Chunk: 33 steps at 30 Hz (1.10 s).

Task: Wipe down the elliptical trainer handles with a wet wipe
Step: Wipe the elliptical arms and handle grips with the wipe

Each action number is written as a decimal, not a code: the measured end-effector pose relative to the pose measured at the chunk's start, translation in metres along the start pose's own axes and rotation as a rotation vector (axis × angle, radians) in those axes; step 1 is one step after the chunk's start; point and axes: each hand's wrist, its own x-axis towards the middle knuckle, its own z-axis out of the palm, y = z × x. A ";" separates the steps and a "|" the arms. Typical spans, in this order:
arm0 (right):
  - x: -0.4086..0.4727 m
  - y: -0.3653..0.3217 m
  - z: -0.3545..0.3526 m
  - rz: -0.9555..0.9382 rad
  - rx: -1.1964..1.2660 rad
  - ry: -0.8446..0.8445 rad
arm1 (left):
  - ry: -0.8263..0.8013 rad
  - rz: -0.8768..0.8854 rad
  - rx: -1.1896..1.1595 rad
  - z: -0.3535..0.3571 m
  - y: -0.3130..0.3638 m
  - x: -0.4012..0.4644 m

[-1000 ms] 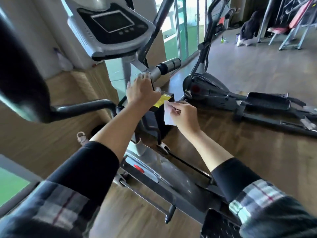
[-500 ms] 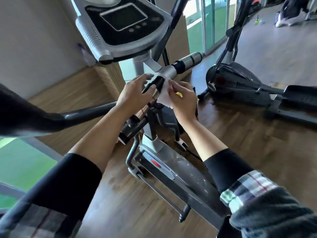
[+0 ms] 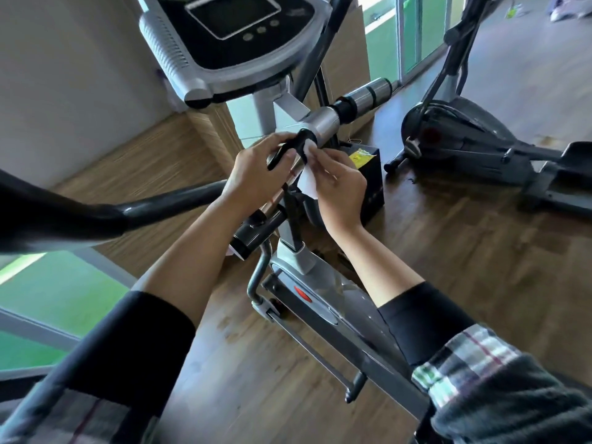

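Note:
The elliptical's short fixed handlebar [image 3: 323, 121] runs under the console, silver with black bands, from the far end at upper right to a near end at lower left. My left hand [image 3: 253, 174] curls round the handlebar's black middle part. My right hand [image 3: 339, 184] pinches a white wet wipe [image 3: 308, 181] and holds it against that same black part, right beside my left fingers. Most of the wipe hangs below my fingers. A long black swing handle [image 3: 128, 213] crosses the left side of the view.
The console [image 3: 237, 30] with its screen sits above the hands. A black box with a yellow label [image 3: 368, 174] stands on the wood floor behind my right hand. A second elliptical [image 3: 474, 145] lies at right. Glass panels and green ground show at left and top.
My right hand has brought the wipe up from beside the black box to the handlebar. My left hand has shifted along the bar to its black middle part. The view has tilted down.

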 end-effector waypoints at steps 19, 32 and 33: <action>0.018 -0.004 0.011 -0.191 -0.283 -0.001 | 0.077 -0.021 -0.035 0.001 -0.004 -0.002; 0.020 -0.011 0.006 -0.291 -0.369 -0.042 | 0.058 -0.021 -0.106 -0.003 -0.010 -0.010; 0.021 -0.010 0.007 -0.276 -0.345 -0.029 | 0.059 -0.012 -0.112 -0.003 -0.012 -0.011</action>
